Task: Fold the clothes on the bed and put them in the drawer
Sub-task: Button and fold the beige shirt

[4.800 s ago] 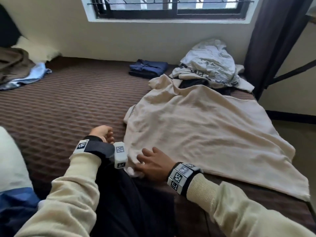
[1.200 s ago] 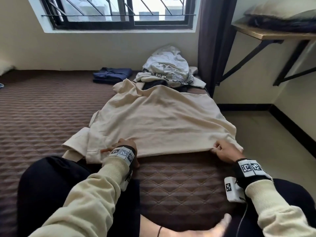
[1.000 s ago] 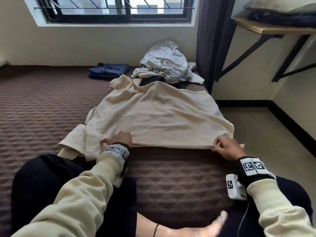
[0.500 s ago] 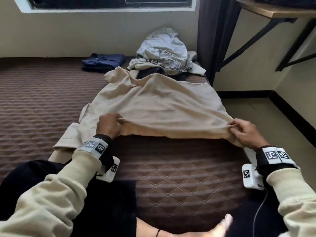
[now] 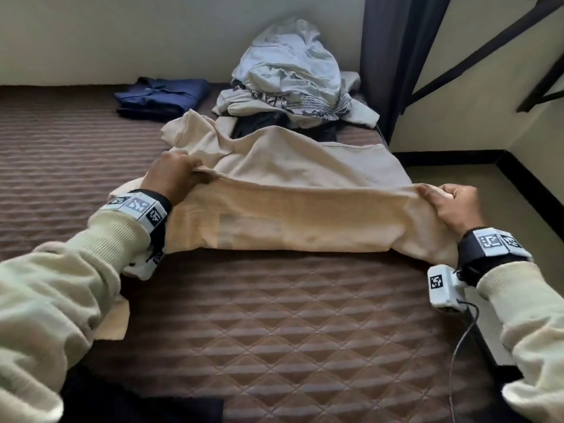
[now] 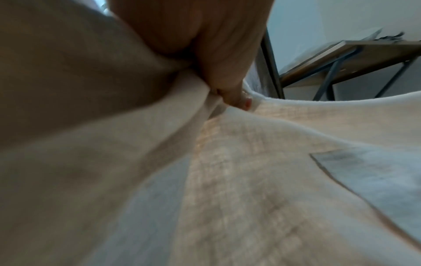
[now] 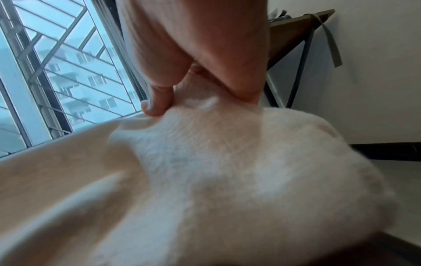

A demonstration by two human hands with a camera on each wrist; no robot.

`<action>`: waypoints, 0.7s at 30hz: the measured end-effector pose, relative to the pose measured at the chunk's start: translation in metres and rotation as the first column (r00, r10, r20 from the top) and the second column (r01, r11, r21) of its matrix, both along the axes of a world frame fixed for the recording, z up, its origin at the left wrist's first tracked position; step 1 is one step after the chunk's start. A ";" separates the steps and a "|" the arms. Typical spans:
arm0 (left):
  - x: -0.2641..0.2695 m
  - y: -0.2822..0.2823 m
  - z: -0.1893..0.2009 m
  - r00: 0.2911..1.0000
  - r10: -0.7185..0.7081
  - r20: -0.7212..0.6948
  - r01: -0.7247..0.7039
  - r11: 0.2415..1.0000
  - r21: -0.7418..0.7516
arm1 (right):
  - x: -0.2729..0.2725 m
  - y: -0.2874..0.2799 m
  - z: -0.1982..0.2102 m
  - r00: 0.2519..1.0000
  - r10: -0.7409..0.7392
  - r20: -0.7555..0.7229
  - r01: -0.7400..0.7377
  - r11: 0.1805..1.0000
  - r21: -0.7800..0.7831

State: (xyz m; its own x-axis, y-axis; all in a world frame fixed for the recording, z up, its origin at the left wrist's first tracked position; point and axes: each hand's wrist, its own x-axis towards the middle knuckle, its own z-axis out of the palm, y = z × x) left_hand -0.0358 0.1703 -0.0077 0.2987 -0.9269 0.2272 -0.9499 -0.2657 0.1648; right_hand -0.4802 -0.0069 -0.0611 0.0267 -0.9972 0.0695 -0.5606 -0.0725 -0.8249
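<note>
A cream sweatshirt (image 5: 293,166) lies across the brown quilted bed (image 5: 274,315), its near hem raised off the mattress and carried away from me. My left hand (image 5: 180,175) pinches the hem at its left end, and my right hand (image 5: 448,203) pinches the right end. The lifted cloth hangs between them with its inner side (image 5: 290,221) facing me. The left wrist view shows my hand (image 6: 227,86) clamped on a cream fold (image 6: 205,162). In the right wrist view my thumb and fingers (image 7: 159,102) squeeze the cream cloth (image 7: 205,171).
A heap of unfolded pale and printed clothes (image 5: 293,74) sits at the far end by the wall. A folded navy garment (image 5: 161,96) lies to its left. A dark curtain (image 5: 396,50) and the floor (image 5: 473,190) lie beyond the bed's right edge. A wall shelf bracket (image 5: 488,47) hangs at the right.
Both hands took hold of the sweatshirt's near hem, lifted it off the bed and carried it away from me over the garment. The head view has tilted down.
</note>
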 end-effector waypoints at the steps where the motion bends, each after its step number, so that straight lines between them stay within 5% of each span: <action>1: 0.003 -0.011 -0.003 0.999 0.034 -0.011 -0.034 0.997 0.070 | 0.004 -0.010 -0.002 0.999 0.015 -0.044 -0.014 1.000 0.009; 4: 0.003 -0.035 -0.013 0.980 0.201 0.015 -0.198 0.952 0.235 | 0.022 -0.035 -0.005 0.980 0.021 -0.200 -0.008 0.998 0.064; 9: -0.041 -0.041 -0.031 0.949 0.315 0.020 -0.316 0.944 0.094 | 0.049 -0.025 -0.006 0.910 -0.182 -0.372 0.160 0.983 -0.089; 12: -0.078 -0.028 -0.044 0.969 0.240 -0.065 -0.239 0.971 0.025 | 0.060 0.014 -0.012 0.928 -0.013 -0.373 -0.018 0.997 -0.078; 16: -0.112 -0.004 -0.072 0.909 0.175 -0.378 -0.079 0.964 0.256 | 0.042 0.054 -0.031 0.858 0.272 -0.436 -0.229 0.962 0.149; 18: -0.120 0.007 -0.085 0.909 0.180 -0.377 -0.064 0.952 0.300 | 0.017 0.056 -0.038 0.868 0.219 -0.445 -0.122 0.964 0.238; 21: -0.127 0.016 -0.095 0.934 0.168 -0.317 -0.065 0.948 0.312 | -0.016 0.051 -0.038 0.904 -0.082 -0.419 0.177 0.965 0.192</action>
State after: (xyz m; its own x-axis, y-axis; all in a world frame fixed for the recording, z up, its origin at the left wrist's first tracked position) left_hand -0.1625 0.1858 -0.1024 0.4190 -0.8899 -0.1802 -0.8114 -0.4561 0.3654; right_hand -0.4966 0.0440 -0.0988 -0.1255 -0.9820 -0.1413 -0.8403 0.1809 -0.5110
